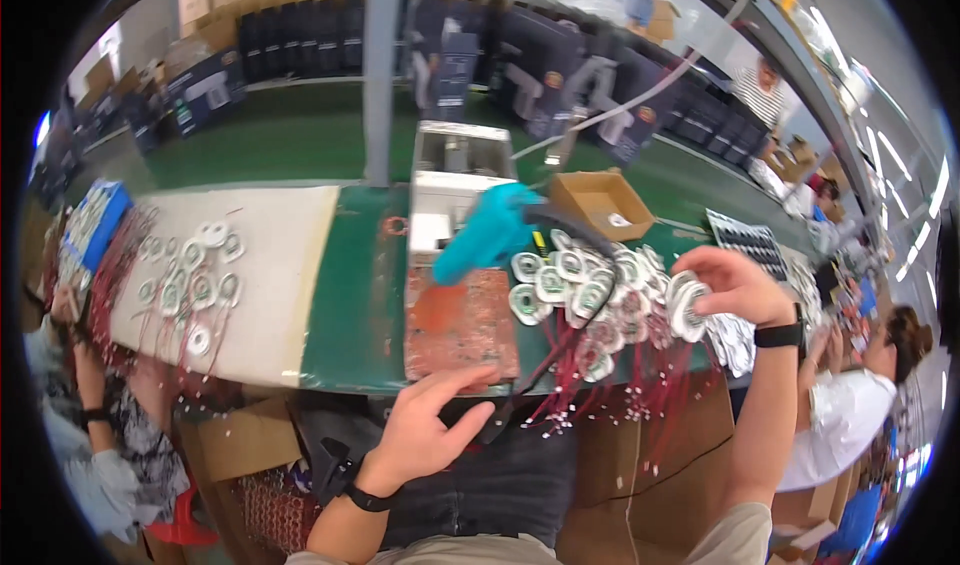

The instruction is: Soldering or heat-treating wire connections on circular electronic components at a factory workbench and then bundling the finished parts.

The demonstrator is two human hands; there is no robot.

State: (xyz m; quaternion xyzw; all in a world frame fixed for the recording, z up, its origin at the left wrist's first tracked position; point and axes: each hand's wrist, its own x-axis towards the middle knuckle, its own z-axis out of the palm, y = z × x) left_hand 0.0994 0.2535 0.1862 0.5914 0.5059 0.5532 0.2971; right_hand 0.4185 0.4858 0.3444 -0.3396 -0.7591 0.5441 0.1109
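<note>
- Discs (688,307), white and round, are pinched between the thumb and fingers of the right hand (745,287).
- The left hand (425,431) is held wide, thumb spread, at a reddish board's (462,340) near edge; contact cannot be told.
- A disc pile (551,285) with red wires (565,370) is spread on the green worktop (350,300) between the hands.
- A teal tool (488,230), blurred, is seen beyond the left hand.
</note>
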